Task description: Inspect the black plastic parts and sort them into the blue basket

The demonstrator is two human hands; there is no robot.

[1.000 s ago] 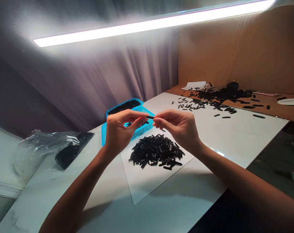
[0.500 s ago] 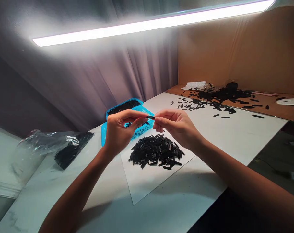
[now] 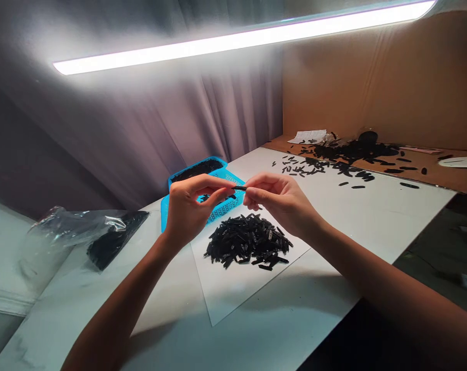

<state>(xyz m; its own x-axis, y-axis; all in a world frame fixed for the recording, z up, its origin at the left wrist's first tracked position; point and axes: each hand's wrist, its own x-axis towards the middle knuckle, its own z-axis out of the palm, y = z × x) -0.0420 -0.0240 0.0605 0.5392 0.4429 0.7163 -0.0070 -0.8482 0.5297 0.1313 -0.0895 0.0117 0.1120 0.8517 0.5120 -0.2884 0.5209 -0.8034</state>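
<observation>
My left hand (image 3: 189, 208) and my right hand (image 3: 281, 201) meet above the table, each pinching one end of a small black strip (image 3: 239, 188) held level between the fingertips. Directly below lies a heap of similar black strips (image 3: 248, 241) on a clear plastic sheet (image 3: 233, 288). Behind my left hand stand blue mesh baskets (image 3: 221, 208), the rear one filled with black pieces.
A clear plastic bag (image 3: 82, 234) holding black pieces lies at the left. More black strips (image 3: 341, 157) are scattered at the far right over the white table (image 3: 372, 216) and brown cardboard (image 3: 442, 175). A sheet of paper (image 3: 308, 136) lies at the back. A light bar (image 3: 241, 38) hangs overhead.
My right hand has dropped slightly and its fingers have shifted a little on the strip. My left hand stays put.
</observation>
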